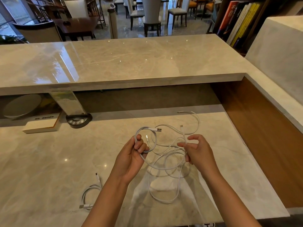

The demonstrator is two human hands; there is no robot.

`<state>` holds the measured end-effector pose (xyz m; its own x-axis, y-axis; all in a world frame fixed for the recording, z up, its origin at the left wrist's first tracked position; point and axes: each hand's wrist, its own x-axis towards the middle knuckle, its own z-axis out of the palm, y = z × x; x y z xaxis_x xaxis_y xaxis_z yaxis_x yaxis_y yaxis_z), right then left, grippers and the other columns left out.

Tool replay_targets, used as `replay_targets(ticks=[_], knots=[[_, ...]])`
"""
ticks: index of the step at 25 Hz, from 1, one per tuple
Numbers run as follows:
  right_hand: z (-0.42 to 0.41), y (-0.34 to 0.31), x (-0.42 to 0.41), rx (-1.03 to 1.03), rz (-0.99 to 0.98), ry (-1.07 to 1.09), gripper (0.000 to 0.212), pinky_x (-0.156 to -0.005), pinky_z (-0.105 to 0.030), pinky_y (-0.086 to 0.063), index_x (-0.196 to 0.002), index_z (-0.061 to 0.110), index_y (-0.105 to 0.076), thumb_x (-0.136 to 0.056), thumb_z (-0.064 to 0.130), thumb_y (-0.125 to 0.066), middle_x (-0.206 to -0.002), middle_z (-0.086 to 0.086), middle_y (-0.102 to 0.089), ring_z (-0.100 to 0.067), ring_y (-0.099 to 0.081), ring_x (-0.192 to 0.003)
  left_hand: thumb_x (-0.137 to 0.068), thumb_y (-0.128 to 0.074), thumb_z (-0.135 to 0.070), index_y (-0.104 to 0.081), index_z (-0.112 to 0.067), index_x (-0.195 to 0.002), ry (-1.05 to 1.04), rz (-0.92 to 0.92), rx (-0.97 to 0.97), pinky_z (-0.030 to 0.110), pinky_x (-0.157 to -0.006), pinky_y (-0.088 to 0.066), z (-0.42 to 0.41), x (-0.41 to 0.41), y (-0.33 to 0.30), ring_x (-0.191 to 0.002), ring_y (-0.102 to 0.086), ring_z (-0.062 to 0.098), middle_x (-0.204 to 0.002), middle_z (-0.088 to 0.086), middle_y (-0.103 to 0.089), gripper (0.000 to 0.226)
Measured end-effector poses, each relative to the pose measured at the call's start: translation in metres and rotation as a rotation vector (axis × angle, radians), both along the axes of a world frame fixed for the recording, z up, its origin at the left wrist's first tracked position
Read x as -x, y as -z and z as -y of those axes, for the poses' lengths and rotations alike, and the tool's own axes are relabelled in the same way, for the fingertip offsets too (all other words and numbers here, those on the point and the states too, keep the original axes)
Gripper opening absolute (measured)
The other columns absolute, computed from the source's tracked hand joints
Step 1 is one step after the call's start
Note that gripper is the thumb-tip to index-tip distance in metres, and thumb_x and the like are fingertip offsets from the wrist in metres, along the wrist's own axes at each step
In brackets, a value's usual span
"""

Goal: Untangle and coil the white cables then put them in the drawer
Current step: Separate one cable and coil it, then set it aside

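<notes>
Marble desk (pixel 49 161) spreads under me, loose white cable (pixel 165 169) sprawled right of centre, a finished coil (pixel 89 196) lying near left. My left hand (pixel 132 159) grips a small loop; my right hand (pixel 199 153) pinches a strand. It's light, limp and slippery, so I'd hold near the plug (pixel 158 129).

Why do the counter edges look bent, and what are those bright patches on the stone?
Head view: the wide-angle lens bows the upper counter; a window glare streak and small lamp reflections dot the stone; the hands and cables cast soft shadows on the desk.
</notes>
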<state>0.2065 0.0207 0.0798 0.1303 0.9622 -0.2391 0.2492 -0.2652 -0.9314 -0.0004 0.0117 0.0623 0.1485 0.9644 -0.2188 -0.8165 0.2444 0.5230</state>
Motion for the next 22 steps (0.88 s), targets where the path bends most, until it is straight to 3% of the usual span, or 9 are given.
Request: replay_targets(ticks=[3,8,11,13,15,16,18,22], knots=[[-0.007,0.005,0.011,0.076,0.000,-0.068,0.011,-0.039,-0.023,-0.040,-0.083,0.012,-0.059,-0.080,0.002,-0.063,-0.070,-0.006,-0.072,-0.011,-0.051,-0.036,-0.049,-0.091,-0.025,-0.066,-0.012,-0.068,0.013,-0.010,-0.004,0.018,-0.056,-0.047,-0.001,-0.003,-0.001,-0.045,-0.041,0.007,-0.052,-0.005,-0.041,0.034],[-0.003,0.006,0.040,0.001,-0.033,-0.258,0.026,-0.051,-0.025,-0.047,-0.082,0.022,-0.054,-0.084,-0.003,-0.050,-0.074,0.000,-0.071,-0.011,-0.056,-0.050,-0.056,-0.087,-0.022,-0.064,-0.012,-0.068,0.037,0.047,0.011,0.018,-0.056,-0.047,-0.004,-0.004,0.001,-0.046,-0.041,0.007,-0.053,-0.004,-0.041,0.028],[0.002,0.009,0.053,-0.089,-0.194,-0.240,0.042,-0.061,-0.027,-0.049,-0.094,0.031,-0.036,-0.083,-0.008,-0.048,-0.073,-0.002,-0.066,-0.018,-0.058,-0.060,-0.077,-0.068,-0.021,-0.059,-0.011,-0.067,0.019,0.086,0.073,0.019,-0.053,-0.047,-0.004,-0.010,-0.003,-0.044,-0.039,0.007,-0.052,-0.004,-0.040,0.017],[0.007,0.012,0.058,-0.206,-0.255,-0.261,0.051,-0.069,-0.026,-0.051,-0.100,0.035,-0.031,-0.082,-0.007,-0.054,-0.078,-0.005,-0.062,-0.018,-0.059,-0.070,-0.085,-0.049,-0.019,-0.056,-0.011,-0.065,-0.021,0.127,0.135,0.019,-0.051,-0.047,-0.004,-0.015,-0.006,-0.042,-0.037,0.007,-0.050,-0.004,-0.037,0.022],[0.010,0.016,0.063,-0.322,-0.243,-0.313,0.047,-0.077,-0.022,-0.052,-0.103,0.037,-0.039,-0.080,0.002,-0.061,-0.086,-0.001,-0.059,-0.010,-0.059,-0.079,-0.086,-0.044,-0.019,-0.054,-0.011,-0.064,-0.051,0.176,0.171,0.019,-0.049,-0.046,-0.006,-0.017,-0.008,-0.041,-0.035,0.007,-0.049,-0.004,-0.036,0.025],[0.010,0.017,0.064,-0.371,-0.199,-0.318,0.035,-0.077,-0.022,-0.051,-0.100,0.036,-0.048,-0.080,0.011,-0.062,-0.088,0.003,-0.059,-0.006,-0.059,-0.081,-0.086,-0.044,-0.018,-0.054,-0.011,-0.065,-0.060,0.192,0.183,0.019,-0.048,-0.045,-0.006,-0.017,-0.008,-0.041,-0.035,0.008,-0.048,-0.004,-0.035,0.024],[0.010,0.017,0.067,-0.456,-0.119,-0.263,0.008,-0.072,-0.023,-0.050,-0.086,0.029,-0.063,-0.081,0.025,-0.058,-0.089,0.011,-0.061,-0.005,-0.060,-0.083,-0.085,-0.044,-0.018,-0.052,-0.010,-0.065,-0.070,0.219,0.195,0.020,-0.046,-0.044,-0.007,-0.017,-0.008,-0.040,-0.035,0.008,-0.048,-0.003,-0.035,0.023],[0.011,0.007,0.058,-0.497,-0.135,0.074,0.022,-0.065,-0.012,-0.050,-0.078,0.033,-0.068,-0.081,0.011,-0.067,-0.114,0.013,-0.055,-0.002,-0.061,-0.085,-0.093,-0.038,-0.019,-0.050,-0.012,-0.068,-0.074,0.172,0.212,0.019,-0.046,-0.044,-0.007,-0.014,-0.005,-0.040,-0.035,0.008,-0.048,-0.004,-0.036,0.028]])
